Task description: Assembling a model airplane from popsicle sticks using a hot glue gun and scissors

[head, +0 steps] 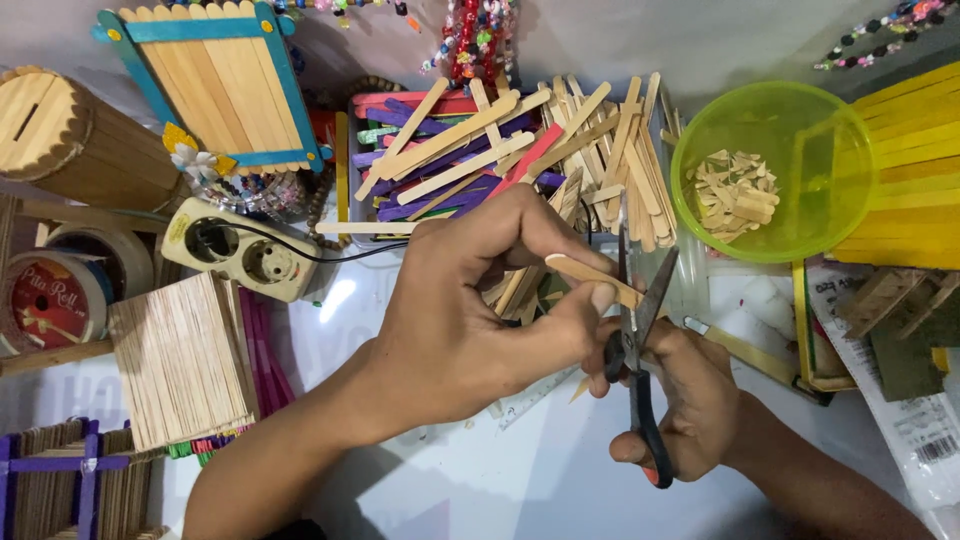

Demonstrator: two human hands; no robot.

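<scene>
A person's left hand [470, 320] pinches a plain wooden stick [592, 279] between thumb and fingers, holding it level so its right end lies between the open blades of black scissors [640, 330]. The right hand [690, 400] is closed around the scissor handles, blades pointing away toward the far side, with the stick crossing them just above the pivot (a position that gives the blades their firmest bite). Both hands work over the middle of a white surface [520, 480], close to the body, where the stick stays steady.

Just beyond the hands, a tray [352, 150] holds a loose heap of sticks [500, 150], plain ones lying over purple, red and green ones, within easy reach of the left hand. To the far right, a translucent green bowl [775, 170] holds a small pile of short wooden offcuts [735, 190]. At the left sit a stack of glued sticks [180, 360], a power strip [235, 250] and a round stick-built box [60, 130] with a slot in its top. A ruler [535, 395] lies partly hidden under the hands. Yellow sticks [910, 170] lie in a row at the far right edge.
</scene>
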